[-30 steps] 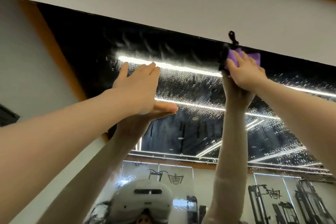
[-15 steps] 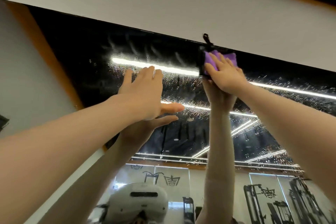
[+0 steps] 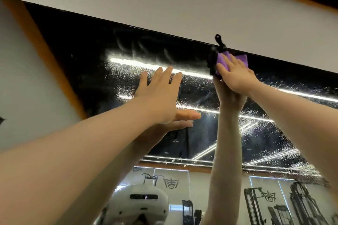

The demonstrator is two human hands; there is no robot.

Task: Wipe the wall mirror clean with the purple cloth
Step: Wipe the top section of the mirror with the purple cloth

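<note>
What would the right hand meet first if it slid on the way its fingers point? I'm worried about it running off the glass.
Probably the mirror's top edge just above the purple cloth, then the white wall. The right hand points up-left; the black loop may sit in line.

Lighting is even and fairly bright on the white wall point(image 3: 182, 5) above the mirror point(image 3: 82, 60), while the upper part of the mirror reads very dark. Long strip lights reflect in the glass as hard white streaks point(image 3: 139, 64), blown out and ringed with sparkle from water droplets point(image 3: 274, 144). Smeared, hazy marks show near the mirror's top edge. The forearms along the lower edge are soft and slightly blurred. Straight lines bow and slant toward the frame's corners from the wide-angle lens. Shadows are faint.
</note>
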